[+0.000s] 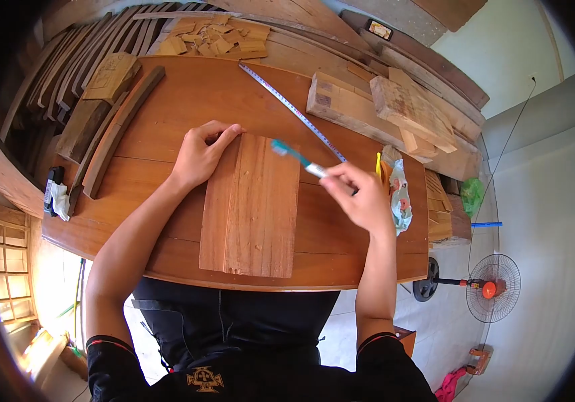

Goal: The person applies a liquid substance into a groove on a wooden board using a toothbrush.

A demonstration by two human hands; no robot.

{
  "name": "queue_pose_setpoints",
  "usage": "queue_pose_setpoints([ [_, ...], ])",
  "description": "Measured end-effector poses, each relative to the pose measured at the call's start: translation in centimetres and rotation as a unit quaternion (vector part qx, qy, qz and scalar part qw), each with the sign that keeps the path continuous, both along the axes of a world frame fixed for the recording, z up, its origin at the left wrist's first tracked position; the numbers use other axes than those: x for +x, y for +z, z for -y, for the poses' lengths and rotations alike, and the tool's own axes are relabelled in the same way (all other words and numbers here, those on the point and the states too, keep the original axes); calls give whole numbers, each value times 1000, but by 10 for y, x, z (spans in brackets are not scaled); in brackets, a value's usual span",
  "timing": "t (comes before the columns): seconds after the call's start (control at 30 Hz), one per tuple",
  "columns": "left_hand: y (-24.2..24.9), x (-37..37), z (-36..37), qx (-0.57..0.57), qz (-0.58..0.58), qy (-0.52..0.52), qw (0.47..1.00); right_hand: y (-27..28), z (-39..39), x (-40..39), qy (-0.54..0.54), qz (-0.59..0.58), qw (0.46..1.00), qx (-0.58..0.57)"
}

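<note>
My right hand pinches a toothbrush by its pale handle. The brush's teal neck and bristled head point up and left, over the top right part of a reddish-brown wooden block. That block lies lengthwise in front of me on the table, with a ridge running along it. At its upper left corner, my left hand grips the edge, thumb along the top and fingers curled. Beyond the toothbrush, an extended tape measure blade runs diagonally across the wooden table.
A crumpled plastic wrapper lies at the table's right edge. On the left are dark wooden strips and a small black bottle with white tissue. Thick boards are stacked at the back right. A fan stands right.
</note>
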State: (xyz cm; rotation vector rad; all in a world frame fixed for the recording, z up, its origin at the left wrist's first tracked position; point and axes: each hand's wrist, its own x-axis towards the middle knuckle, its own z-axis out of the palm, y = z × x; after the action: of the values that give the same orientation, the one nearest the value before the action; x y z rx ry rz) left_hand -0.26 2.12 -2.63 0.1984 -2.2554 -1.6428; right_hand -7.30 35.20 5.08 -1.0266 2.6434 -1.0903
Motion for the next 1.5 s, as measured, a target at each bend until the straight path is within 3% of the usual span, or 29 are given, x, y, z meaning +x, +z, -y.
queue_pose_setpoints([
  [0.13, 0, 1, 0, -4, 7, 7, 1000, -4, 14, 17, 207, 69, 975, -40],
  [0.17, 0, 1, 1, -6, 5, 7, 1000, -3, 12, 16, 205, 58, 976, -35],
  [0.33, 0, 1, 0, -11, 0, 4, 1000, -4, -8, -10, -47, -20, 999, -4],
  [0.4, 0, 0, 0, -6, 1, 2, 1000, -5, -5, -4, -10, -29, 1000, -6],
  [0.53, 2, 2, 0, 0, 1, 1, 1000, -1, 12, 13, 171, 52, 984, -1],
  [0.6, 1, 1, 1, -5, 1, 1, 1000, -2, 10, 10, 136, 63, 988, -48],
  [0.7, 0, 2, 0, -7, 7, 3, 1000, -7, -6, -10, -3, 10, 1000, -17],
  [0.8, 0, 0, 2, -16, 6, -2, 1000, -4, -2, -4, 15, 4, 1000, -18],
  [0.93, 1, 1, 0, -4, 1, 2, 1000, -14, 18, 13, 182, 17, 981, -66],
  [0.97, 3, 2, 0, 3, 17, -2, 1000, -15, 17, 11, 178, 12, 981, -70],
  [1.1, 9, 5, -1, -1, 37, -8, 999, -8, -2, -8, -9, 13, 1000, -23],
  [1.2, 6, 3, -1, 0, 30, -10, 1000, -4, 4, 1, 10, -24, 1000, -15],
  [1.27, 2, 2, -1, 9, 23, -8, 1000, -3, 15, 12, 117, -32, 991, -53],
  [1.33, -1, 1, 0, 17, 9, -3, 1000, -14, 22, 15, 158, 1, 985, -63],
  [1.5, -1, 1, 0, -2, 2, 2, 1000, -14, 0, -10, -27, -34, 999, -8],
])
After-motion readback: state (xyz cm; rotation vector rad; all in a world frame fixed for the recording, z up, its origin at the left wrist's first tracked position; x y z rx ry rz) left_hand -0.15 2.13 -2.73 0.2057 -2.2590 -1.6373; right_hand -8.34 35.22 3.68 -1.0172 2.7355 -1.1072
